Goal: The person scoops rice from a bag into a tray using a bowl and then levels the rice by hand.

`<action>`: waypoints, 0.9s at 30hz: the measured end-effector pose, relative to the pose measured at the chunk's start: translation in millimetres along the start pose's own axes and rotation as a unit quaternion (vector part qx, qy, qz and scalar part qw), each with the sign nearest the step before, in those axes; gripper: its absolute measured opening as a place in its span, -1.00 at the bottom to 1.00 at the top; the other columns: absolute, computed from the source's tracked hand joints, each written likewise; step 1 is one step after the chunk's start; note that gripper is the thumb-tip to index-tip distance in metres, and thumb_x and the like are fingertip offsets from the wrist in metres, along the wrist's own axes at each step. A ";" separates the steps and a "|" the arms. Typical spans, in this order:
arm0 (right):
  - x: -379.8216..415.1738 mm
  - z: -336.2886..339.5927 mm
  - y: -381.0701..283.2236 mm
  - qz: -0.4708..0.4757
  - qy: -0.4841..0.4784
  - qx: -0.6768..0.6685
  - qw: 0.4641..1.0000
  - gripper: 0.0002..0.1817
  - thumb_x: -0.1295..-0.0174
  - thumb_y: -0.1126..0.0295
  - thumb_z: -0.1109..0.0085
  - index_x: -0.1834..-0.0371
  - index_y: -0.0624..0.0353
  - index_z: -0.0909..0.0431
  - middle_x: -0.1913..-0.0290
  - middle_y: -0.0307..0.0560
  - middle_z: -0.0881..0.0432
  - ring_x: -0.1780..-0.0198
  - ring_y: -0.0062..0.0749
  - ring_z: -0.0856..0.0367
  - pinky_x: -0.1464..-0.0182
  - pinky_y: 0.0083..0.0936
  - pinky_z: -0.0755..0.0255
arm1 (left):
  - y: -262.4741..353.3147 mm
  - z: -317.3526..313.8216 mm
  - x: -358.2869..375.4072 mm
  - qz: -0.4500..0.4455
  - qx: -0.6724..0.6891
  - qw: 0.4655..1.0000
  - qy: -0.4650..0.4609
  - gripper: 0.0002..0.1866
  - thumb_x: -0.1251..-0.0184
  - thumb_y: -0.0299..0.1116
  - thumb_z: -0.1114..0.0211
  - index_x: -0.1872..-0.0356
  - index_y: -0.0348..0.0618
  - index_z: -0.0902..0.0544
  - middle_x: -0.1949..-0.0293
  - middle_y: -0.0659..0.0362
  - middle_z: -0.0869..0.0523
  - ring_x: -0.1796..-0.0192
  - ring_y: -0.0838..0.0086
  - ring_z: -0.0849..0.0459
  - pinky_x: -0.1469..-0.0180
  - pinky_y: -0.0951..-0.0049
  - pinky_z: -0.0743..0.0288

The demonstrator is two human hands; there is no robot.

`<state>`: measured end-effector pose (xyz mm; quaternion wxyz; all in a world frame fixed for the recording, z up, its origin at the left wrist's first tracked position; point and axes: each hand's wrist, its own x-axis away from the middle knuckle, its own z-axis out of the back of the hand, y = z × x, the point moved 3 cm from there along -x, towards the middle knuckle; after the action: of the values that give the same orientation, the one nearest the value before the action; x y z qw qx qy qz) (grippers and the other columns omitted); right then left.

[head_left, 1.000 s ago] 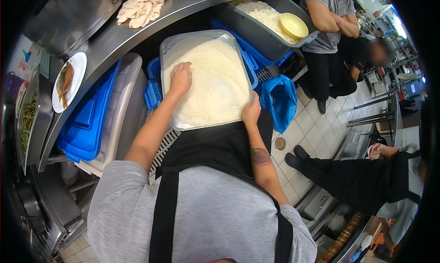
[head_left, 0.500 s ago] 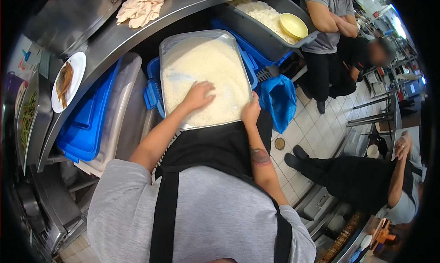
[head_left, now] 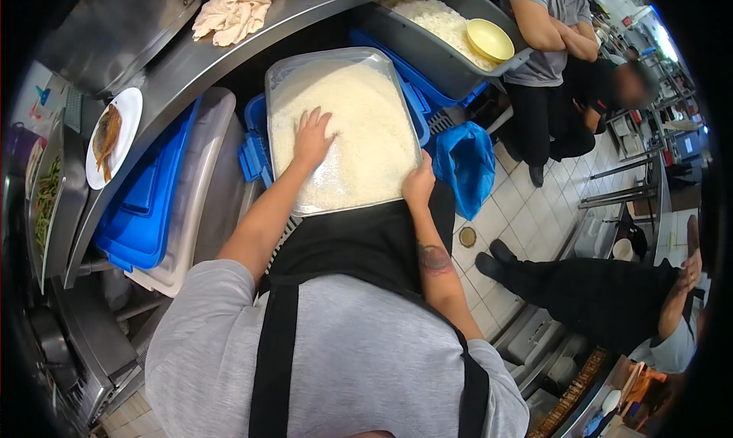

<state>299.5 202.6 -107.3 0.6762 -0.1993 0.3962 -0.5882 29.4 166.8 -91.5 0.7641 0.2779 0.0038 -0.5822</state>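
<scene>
A rectangular tray (head_left: 275, 73) heaped with pale, fine grains (head_left: 363, 125), which look like dry rice or crumbs, rests by my lap over a blue-handled bin (head_left: 256, 157). My left hand (head_left: 311, 139) lies in the grains left of the middle, fingers spread, palm down. Just below that hand the layer is thin and the tray bottom shows through. My right hand (head_left: 418, 183) grips the tray's near right rim, with its thumb on top; its other fingers are mostly hidden.
Right of the tray hangs an open blue bag (head_left: 463, 167). A grey tub (head_left: 427, 56) holds white food and a yellow bowl (head_left: 489, 41). On the steel counter (head_left: 172, 79) lie a cloth (head_left: 238, 9) and a plate (head_left: 132, 106) with fish. Other people are at right.
My left hand has moved away from my body and slightly left through the grains, and its fingers have spread. Bare tray bottom now shows below it. My right hand stays on the rim.
</scene>
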 end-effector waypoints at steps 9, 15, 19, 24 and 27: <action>-1.3 0.5 0.7 -0.007 -0.005 -0.008 1.000 -0.51 -0.10 0.66 0.16 -0.16 0.25 -0.40 0.09 0.37 -0.58 0.03 0.23 -0.56 -0.03 -0.10 -0.41 | 35.7 -1.9 44.7 -0.153 0.070 0.983 -0.071 -0.70 0.00 -0.55 -0.23 0.16 -0.10 -0.60 0.24 0.09 -0.60 0.09 0.15 -0.59 0.05 0.18 -0.42; -1.1 1.0 -0.2 0.008 0.001 -0.015 1.000 -0.52 -0.12 0.66 0.16 -0.17 0.24 -0.39 0.09 0.35 -0.59 0.02 0.22 -0.56 -0.03 -0.10 -0.41 | 45.3 34.5 13.0 -0.036 0.146 0.987 -0.056 -0.83 -0.24 -0.54 -0.09 0.16 -0.21 -0.55 0.27 -0.06 -0.67 0.20 0.04 -0.66 0.17 0.13 -0.50; -0.8 0.5 1.0 -0.001 0.000 -0.010 1.000 -0.53 -0.14 0.65 0.17 -0.18 0.23 -0.39 0.09 0.34 -0.59 0.01 0.21 -0.56 -0.04 -0.11 -0.41 | 59.4 57.4 -20.8 -0.031 0.203 0.977 0.065 -0.77 -0.29 -0.55 -0.02 0.07 -0.22 -0.53 0.14 -0.14 -0.64 0.12 0.00 -0.64 0.10 0.21 -0.51; -0.6 1.0 0.6 -0.014 -0.008 -0.010 1.000 -0.52 -0.13 0.64 0.16 -0.18 0.23 -0.39 0.08 0.33 -0.59 0.01 0.21 -0.56 -0.05 -0.11 -0.41 | 78.2 23.7 -5.2 -0.080 0.132 0.985 -0.075 -0.63 -0.28 -0.44 -0.10 -0.13 -0.11 -0.48 -0.20 -0.06 -0.45 -0.25 0.11 -0.41 -0.15 0.01 -0.33; -1.3 1.0 1.0 -0.014 -0.006 -0.010 1.000 -0.51 -0.10 0.65 0.16 -0.17 0.23 -0.39 0.08 0.34 -0.59 0.01 0.21 -0.56 -0.05 -0.11 -0.41 | 104.1 3.5 33.1 -0.164 0.023 0.966 -0.201 -0.50 -0.24 -0.22 -0.21 -0.23 0.02 -0.45 -0.38 0.08 -0.28 -0.45 0.16 -0.13 -0.28 -0.29 -0.04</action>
<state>300.9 203.8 -107.0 0.6683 -0.2155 0.3948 -0.5925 131.8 153.4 -55.7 0.6369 0.1684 -0.1179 -0.7430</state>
